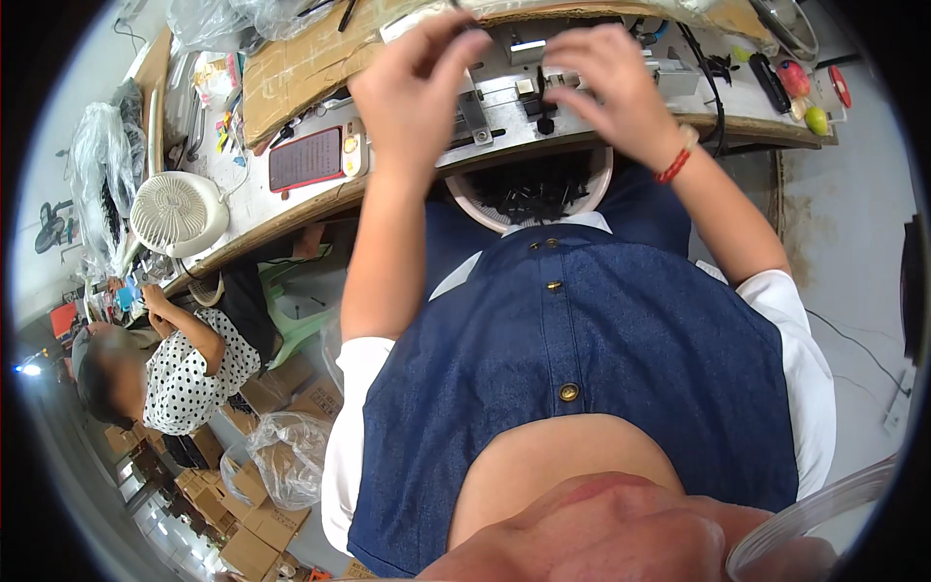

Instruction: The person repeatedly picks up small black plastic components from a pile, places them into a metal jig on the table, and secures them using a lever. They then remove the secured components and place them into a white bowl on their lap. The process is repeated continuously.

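Over the silver metal fixture (477,121), two bare hands are working

Near the front edge of the white-topped, brown-edged counter (254,184), the small, thin black piece (540,82) is standing just beside the right hand (606,87), above a dark round knob (545,126). The right grip is spreading partway, thumb apart from fingers, with the piece close to the tips; whether it is pinching the piece or only touching it, I cannot tell. The left hand (412,82) is hovering to the left of the fixture, fingers curling and thumb nearing the forefinger. Something dark is showing by those tips, but blur and the frame's edge are hiding whether the left grip is holding it.

Below the counter's edge, a pale round basket (460,197) is holding a heap of black parts. If the right fingertips are gripping only a sliver, the piece could be slipping and dropping among those similar parts, becoming hard to pick out. The fixture's metal edges are lying near both hands, so a hurried reach could be knocking a knuckle or leaving the piece askew. A red-rimmed rectangular phone (305,158) is lying left of the fixture, where a wide swing of the left forearm could be nudging it
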The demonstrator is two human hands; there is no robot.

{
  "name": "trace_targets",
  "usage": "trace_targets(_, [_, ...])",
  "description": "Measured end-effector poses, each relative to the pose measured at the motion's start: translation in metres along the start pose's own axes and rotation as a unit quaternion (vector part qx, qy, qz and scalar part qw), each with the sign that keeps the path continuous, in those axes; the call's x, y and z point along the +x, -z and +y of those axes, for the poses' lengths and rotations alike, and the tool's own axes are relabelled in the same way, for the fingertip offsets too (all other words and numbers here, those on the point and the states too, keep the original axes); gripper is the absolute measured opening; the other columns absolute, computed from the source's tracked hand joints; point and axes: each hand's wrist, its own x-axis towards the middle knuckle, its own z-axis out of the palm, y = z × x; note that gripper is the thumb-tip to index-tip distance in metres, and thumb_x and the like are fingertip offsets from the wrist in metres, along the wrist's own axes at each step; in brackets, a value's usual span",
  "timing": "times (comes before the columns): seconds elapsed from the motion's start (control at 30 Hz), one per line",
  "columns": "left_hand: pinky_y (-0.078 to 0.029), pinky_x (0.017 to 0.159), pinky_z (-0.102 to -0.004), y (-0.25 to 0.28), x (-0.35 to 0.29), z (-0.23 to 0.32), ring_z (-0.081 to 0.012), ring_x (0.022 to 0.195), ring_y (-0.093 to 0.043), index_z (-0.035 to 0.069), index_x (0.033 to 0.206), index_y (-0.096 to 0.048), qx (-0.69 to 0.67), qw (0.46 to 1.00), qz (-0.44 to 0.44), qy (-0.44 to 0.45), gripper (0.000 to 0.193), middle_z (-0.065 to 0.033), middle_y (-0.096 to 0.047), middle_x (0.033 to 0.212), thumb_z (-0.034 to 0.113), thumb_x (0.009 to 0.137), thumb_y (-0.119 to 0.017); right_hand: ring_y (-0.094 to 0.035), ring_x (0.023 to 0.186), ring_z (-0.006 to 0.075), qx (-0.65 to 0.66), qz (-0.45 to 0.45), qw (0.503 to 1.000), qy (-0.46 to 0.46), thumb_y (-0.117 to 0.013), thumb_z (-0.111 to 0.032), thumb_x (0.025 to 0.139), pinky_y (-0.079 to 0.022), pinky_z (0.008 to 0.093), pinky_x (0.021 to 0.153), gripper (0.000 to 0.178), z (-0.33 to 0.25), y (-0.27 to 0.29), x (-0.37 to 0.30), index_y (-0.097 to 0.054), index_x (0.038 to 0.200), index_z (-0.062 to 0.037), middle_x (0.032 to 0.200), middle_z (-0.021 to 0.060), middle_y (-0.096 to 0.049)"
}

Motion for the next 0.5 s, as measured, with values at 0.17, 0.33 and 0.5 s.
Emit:
trace_targets(0.17, [-0.054,0.058,-0.0252,-0.028,-0.069,0.003,-0.0082,0.073,-0.060,0.014,0.105,-0.082,0.044,0.995,-0.072,-0.051,0.027,-0.0056,-0.059,0.105,0.006,0.080,-0.087,-0.061,0.095,0.0348,-0.003,0.097,0.995,-0.037,-0.071,-0.008,0.087,-0.050,0.0415,0.086,0.013,0.052,0.011,0.070,-0.070,0.098,-0.0026,0.107,0.0140,-0.064])
trace_targets(0.33, [-0.057,0.063,-0.0284,-0.053,-0.077,-0.024,-0.0139,0.070,-0.068,0.012,0.105,-0.081,0.112,0.986,-0.088,-0.091,0.026,-0.0071,-0.066,0.116,0.010,0.080,-0.086,-0.061,0.096,0.0352,-0.039,-0.031,0.999,-0.010,-0.072,-0.009,0.084,-0.049,0.0446,0.087,0.014,0.100,0.000,0.094,-0.069,0.096,-0.0029,0.097,0.0145,-0.066])
trace_targets(0.5, [-0.060,0.070,-0.0298,-0.061,-0.080,-0.029,-0.0200,0.079,-0.075,0.012,0.108,-0.079,0.153,0.978,-0.077,-0.115,0.023,-0.0064,-0.074,0.125,0.017,0.086,-0.081,-0.062,0.091,0.0340,0.009,-0.046,0.998,-0.029,-0.072,-0.011,0.086,-0.050,0.0427,0.084,0.015,0.090,0.015,0.094,-0.069,0.097,-0.0020,0.093,0.0154,-0.066])
